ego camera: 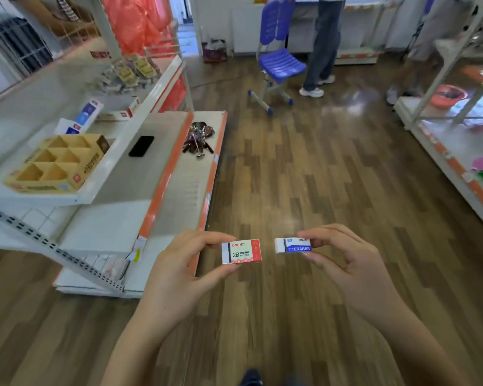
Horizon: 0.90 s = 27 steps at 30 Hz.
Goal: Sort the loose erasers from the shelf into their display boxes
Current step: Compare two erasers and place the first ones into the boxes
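Note:
My left hand (179, 271) pinches a red-and-white 2B eraser (241, 251) between thumb and fingers, held flat over the wooden floor. My right hand (343, 257) pinches a smaller blue-and-white eraser (293, 245) marked ERASER. The two erasers are side by side, a short gap apart. A yellow cardboard display box (53, 162) with several empty triangular compartments sits on the tilted white shelf (117, 168) at the left. Behind it stand blue-and-white display boxes (81, 118).
A black phone (141, 146) lies on the shelf beside the yellow box. A bunch of keys (198, 139) rests on the lower shelf. A blue chair (279, 62) and a standing person (322, 45) are across the floor. More shelving (457, 151) runs along the right.

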Tool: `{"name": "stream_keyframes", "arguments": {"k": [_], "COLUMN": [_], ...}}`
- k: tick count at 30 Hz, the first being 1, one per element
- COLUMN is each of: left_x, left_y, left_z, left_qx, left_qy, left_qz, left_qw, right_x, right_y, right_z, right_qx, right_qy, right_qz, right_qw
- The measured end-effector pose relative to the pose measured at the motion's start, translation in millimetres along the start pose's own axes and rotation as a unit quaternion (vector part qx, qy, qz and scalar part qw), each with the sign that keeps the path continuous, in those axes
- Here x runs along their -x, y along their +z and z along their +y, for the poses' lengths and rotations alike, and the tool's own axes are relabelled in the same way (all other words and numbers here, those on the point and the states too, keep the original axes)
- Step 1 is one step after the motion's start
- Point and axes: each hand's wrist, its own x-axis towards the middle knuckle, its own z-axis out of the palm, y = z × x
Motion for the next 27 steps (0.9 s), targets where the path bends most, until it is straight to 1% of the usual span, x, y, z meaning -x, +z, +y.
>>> {"name": "stream_keyframes", "arguments": {"k": [3, 9, 15, 19, 24, 27], "left_x": [-36, -106, -177, -214, -236, -241], "left_y": [1, 8, 13, 12, 0, -12], "left_z": [-18, -53, -76, -87, -103, -113], "left_qx": [0.006, -0.016, -0.057, -0.074, -0.085, -0.09], "left_qy": [-0.006, -0.027, -0.052, -0.076, -0.11, -0.138], "left_qz": [0.007, 0.028, 0.066, 0.101, 0.144, 0.179], "left_qw": [1.0, 0.999, 0.995, 0.989, 0.98, 0.97], "right_x": [-38, -123, -220, -283, -343, -369], "right_y": [3, 9, 9, 16, 39, 64], "right_z": [16, 54, 86, 95, 99, 100], "right_qx": [-0.007, 0.0, -0.023, -0.019, -0.039, -0.077], "right_qy": [-0.001, -0.008, -0.052, -0.115, -0.173, -0.198], "right_qz": [-0.005, -0.044, -0.089, -0.127, -0.16, -0.181], "right_qw": [1.0, 0.999, 0.994, 0.985, 0.971, 0.96]}}
